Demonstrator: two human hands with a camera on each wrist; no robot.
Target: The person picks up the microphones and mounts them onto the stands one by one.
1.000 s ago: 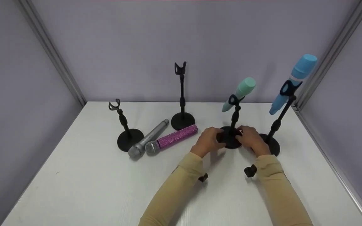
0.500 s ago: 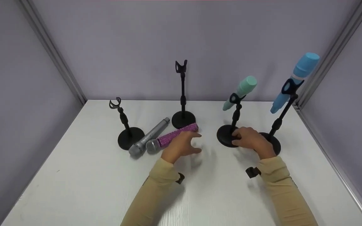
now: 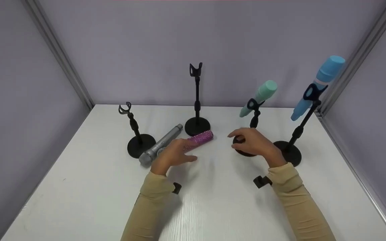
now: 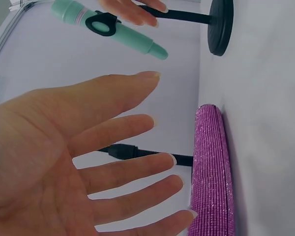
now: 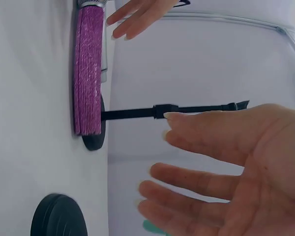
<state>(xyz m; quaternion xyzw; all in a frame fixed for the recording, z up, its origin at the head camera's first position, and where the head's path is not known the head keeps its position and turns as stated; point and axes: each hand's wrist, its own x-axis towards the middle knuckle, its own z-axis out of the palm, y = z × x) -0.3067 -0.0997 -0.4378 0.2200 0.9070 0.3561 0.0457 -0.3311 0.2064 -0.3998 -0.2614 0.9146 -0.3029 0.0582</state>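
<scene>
My left hand (image 3: 173, 154) is over the pink glittery microphone (image 3: 202, 138) in the head view, hiding its silver head. Its fingers are spread and hold nothing; in the left wrist view the fingertips overlap the edge of the pink handle (image 4: 211, 172). A silver microphone (image 3: 166, 140) lies beside the pink one. My right hand (image 3: 255, 143) hovers at the round base (image 3: 245, 154) of the stand bearing a mint green microphone (image 3: 266, 91). In the right wrist view its fingers (image 5: 196, 179) are loosely extended around nothing.
A blue microphone (image 3: 330, 68) rests tilted in the clip of the right stand (image 3: 290, 152). Two black stands carry bare clips: a short left one (image 3: 141, 145) and a taller middle one (image 3: 197, 125). Grey walls enclose the white table (image 3: 89, 187) at back and sides.
My left hand has let go of the green microphone's stand base and moved left to the pink microphone. My right hand has released that base and lifted slightly, shifting left.
</scene>
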